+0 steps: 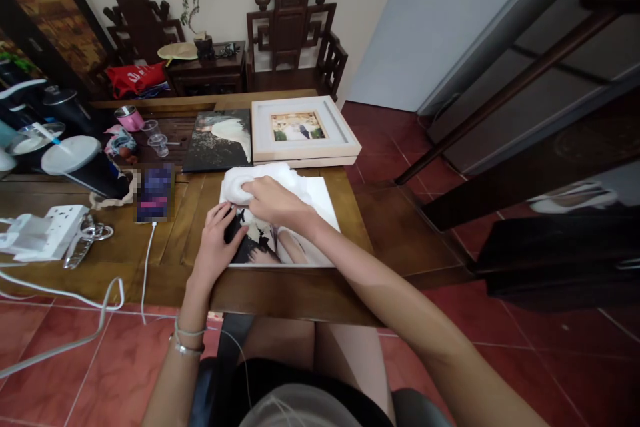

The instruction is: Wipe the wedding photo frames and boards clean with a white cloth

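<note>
A photo panel (325,210) with white edges lies flat on the wooden table in front of me. My right hand (275,200) reaches across it and presses a bunched white cloth (280,175) against its upper left part. The fingers are bent into the cloth, whose folds partly hide them. My left hand (217,240) rests at the panel's left edge, thumb and fingers apart, touching its dark printed area. My arms and the cloth cover much of the picture.
Beyond the panel lie a white framed picture (345,137) and a dark photo panel (215,153). To the left are a phone (155,193) on a cable, a lidded cup (85,167), a power strip (63,230) and a clear hair claw (80,247). Carved chairs (293,27) stand behind.
</note>
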Action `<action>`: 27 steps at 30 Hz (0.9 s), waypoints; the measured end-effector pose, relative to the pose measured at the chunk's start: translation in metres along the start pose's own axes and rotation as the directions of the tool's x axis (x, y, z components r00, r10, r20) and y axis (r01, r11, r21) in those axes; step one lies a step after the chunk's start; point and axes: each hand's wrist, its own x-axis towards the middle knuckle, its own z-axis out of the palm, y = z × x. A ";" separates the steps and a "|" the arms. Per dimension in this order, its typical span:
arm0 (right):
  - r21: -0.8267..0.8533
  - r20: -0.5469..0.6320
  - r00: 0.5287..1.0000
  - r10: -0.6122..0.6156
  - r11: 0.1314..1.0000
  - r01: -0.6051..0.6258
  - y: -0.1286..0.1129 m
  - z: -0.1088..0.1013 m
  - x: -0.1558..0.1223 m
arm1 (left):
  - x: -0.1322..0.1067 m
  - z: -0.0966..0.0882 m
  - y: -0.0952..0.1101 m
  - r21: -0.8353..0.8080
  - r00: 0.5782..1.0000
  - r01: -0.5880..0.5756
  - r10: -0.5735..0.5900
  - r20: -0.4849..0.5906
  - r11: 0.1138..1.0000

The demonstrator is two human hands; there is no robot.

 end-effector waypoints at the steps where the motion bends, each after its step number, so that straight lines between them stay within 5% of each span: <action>1: 0.001 0.002 1.000 0.015 1.000 -0.015 0.011 0.002 -0.006 | 0.000 -0.001 0.001 -0.009 1.000 -0.001 0.001 -0.005 1.000; 6: -0.121 -0.073 0.992 0.101 0.987 -0.110 0.063 -0.005 -0.053 | 0.001 -0.003 0.006 -0.061 0.998 0.037 -0.040 -0.054 0.997; 10: -0.203 -0.120 0.990 0.076 0.974 -0.100 0.078 -0.011 -0.080 | 0.001 -0.005 0.009 -0.092 0.994 0.079 -0.085 -0.068 0.993; 16: -0.115 -0.147 0.988 0.052 0.991 -0.069 0.055 0.000 -0.104 | -0.003 -0.006 0.011 -0.214 0.992 0.093 -0.109 -0.061 0.972; 23: -0.053 -0.062 0.998 -0.020 0.998 0.017 0.001 0.016 -0.153 | 0.002 -0.008 0.009 -0.120 0.998 0.057 -0.055 0.019 0.991; 27: -0.061 -0.039 0.998 -0.056 0.997 0.054 -0.012 0.015 -0.159 | 0.003 -0.011 0.008 -0.095 0.994 0.067 -0.059 0.094 0.993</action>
